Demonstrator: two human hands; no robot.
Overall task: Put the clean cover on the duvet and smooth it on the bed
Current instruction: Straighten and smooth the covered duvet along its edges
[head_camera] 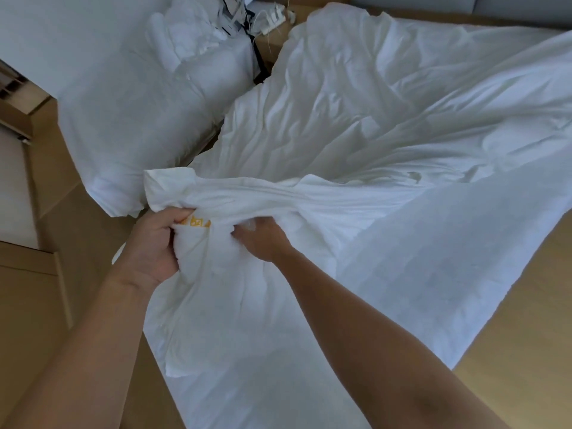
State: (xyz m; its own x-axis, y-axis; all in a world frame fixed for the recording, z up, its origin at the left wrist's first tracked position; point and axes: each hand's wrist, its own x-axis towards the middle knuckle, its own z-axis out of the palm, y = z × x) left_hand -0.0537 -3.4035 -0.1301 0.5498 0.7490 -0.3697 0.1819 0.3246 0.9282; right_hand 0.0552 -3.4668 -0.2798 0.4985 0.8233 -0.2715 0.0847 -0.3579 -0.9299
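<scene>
The left fingers (179,217) were curled tight round a bunched fold of white cloth, thumb side up, and pinched it just beside a small label (198,223) with yellow marks. The left hand (151,249) sat at the near-left end of that fold. The right hand (263,239) was close by, just right of the label, back of the hand up, its fingers dug into the same cloth and mostly hidden by it; they looked curled in a grip. Both bare forearms reached in from the lower edge.

From the hands a thick twisted roll of cloth ran right. Below and right of it the cover (433,258), fairly smooth with a faint check weave, spread out flat and hung down between the arms. Beyond the roll lay the duvet (371,97), puffy and heavily creased, stretching to the far right. Where cover ended and duvet began at the grip could not be told. Both lay on a tan floor (77,218).

To the far left sat a separate pile (139,103) of white linen, close to the duvet's edge. Behind it some white cords (272,13) were tangled
</scene>
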